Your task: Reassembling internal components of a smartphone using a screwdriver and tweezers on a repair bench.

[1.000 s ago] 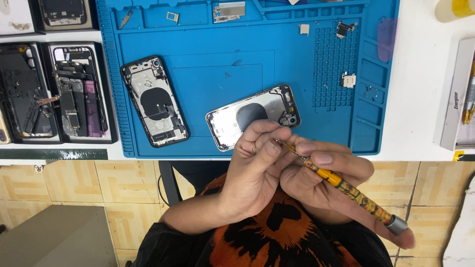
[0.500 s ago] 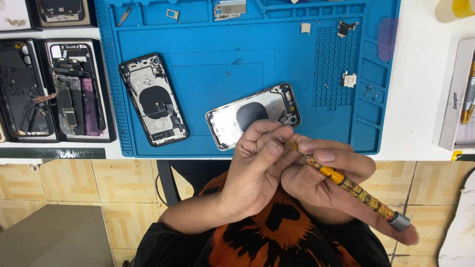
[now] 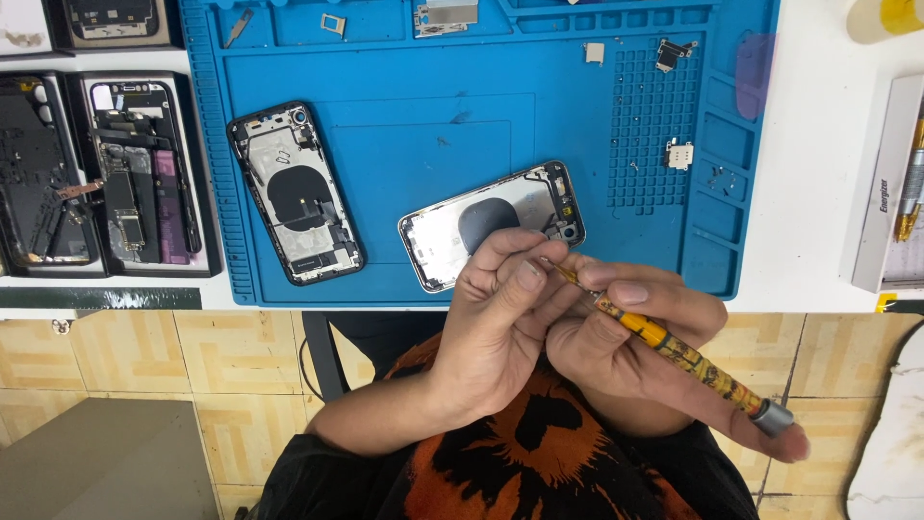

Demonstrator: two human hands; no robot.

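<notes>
1. At the far left of the counter (image 3: 828,193), two opened phones lie in dark trays (image 3: 144,173), packed close side by side against the blue mat's left edge.
2. The blue mat (image 3: 404,144) covers most of the counter; its near edge runs just short of the counter's front edge.
3. A black-framed phone housing (image 3: 295,193) lies tilted on the mat's left part, with bare mat on all sides of it.
4. A silver phone housing (image 3: 481,226) lies slanted near the mat's front edge, its lower corner almost at that edge; the left hand's knuckles overlap it in view.
5. The left hand (image 3: 500,327) is held in front of the counter edge, over the lap, its fingers curled in and pinched at the tip of the screwdriver.
6. The screwdriver (image 3: 674,351), yellow-patterned with a grey end cap, slants down to the right, clear of the counter.
7. The right hand (image 3: 635,356) has its fingers wrapped around the handle, forefinger stretched along it.
8. Small loose parts (image 3: 679,154) sit on the mat's dotted grid at the right, well apart from the hands.
9. A white box (image 3: 881,193) stands at the counter's right edge.
</notes>
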